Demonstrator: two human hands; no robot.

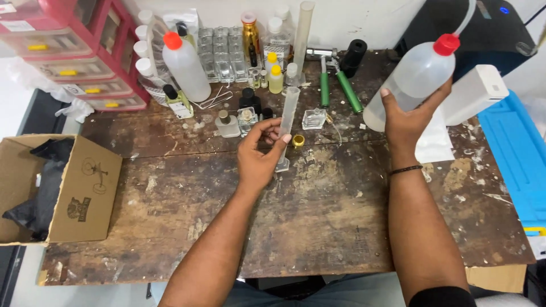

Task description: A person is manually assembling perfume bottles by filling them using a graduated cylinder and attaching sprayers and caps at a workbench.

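My left hand (pixel 259 154) grips a clear graduated cylinder (pixel 288 116) that stands upright on the worn wooden table (pixel 318 216). My right hand (pixel 410 116) holds a translucent wash bottle (pixel 412 79) with a red cap and a bent spout, raised above the table to the right of the cylinder. A small gold cap (pixel 298 140) lies just right of the cylinder. Small square glass perfume bottles (pixel 248 119) stand just behind my left hand.
A second red-capped squeeze bottle (pixel 185 65), rows of empty glass bottles (pixel 220 54), a tall cylinder (pixel 302 34) and a green-handled tool (pixel 335 85) line the back. Red drawers (pixel 79 62) stand back left, an open cardboard box (pixel 57 187) left, a blue tray (pixel 515 153) right.
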